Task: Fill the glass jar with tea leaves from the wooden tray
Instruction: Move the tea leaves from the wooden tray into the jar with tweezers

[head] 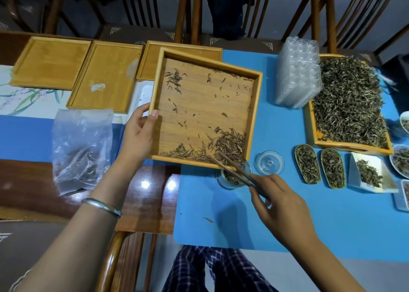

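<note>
Right hand [279,200]: pinches wooden tongs [234,170], tips in the tea leaves [230,144] heaped at the tray's near right corner. Left hand [139,134]: grips the wooden tray [207,107] by its left rim, tilted over the glass jar [232,177]. Jar: on blue mat [287,214], partly filled; glass lid [269,162] just right.

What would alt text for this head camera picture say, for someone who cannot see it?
A person's left hand tilts a wooden tray over a glass jar while the right hand uses wooden tongs to sweep tea leaves from its corner. On the blue mat lie the jar's lid and a fuller tray of leaves.
</note>
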The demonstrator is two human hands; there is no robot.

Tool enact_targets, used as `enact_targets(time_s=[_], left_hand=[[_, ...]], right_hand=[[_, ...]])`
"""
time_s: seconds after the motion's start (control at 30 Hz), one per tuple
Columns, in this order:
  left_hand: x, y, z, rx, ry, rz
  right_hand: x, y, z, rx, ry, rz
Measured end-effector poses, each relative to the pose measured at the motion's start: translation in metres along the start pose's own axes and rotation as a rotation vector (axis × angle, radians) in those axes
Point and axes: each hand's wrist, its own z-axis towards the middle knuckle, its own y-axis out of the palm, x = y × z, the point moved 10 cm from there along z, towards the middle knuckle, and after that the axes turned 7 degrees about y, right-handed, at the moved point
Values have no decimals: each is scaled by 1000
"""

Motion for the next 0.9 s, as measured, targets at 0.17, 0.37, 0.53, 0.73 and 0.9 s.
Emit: enact_targets(time_s=[0.17,0.37,0.53,0.73,0.9], left_hand=[[-1,0,0,-10,-6,6],[-1,1,1,-17,-8,-15],[-1,1,2,-17,0,2],[-2,0,4,-18,-10,11],[1,3,8,-39,2,18]], right_hand=[[18,-4,-10,-5,73,21],[34,-3,-18,-48,111,91],[38,-9,-25,-42,113,117],[24,-29,-11,44,60,118],[17,-35,17,120,78,-1]])
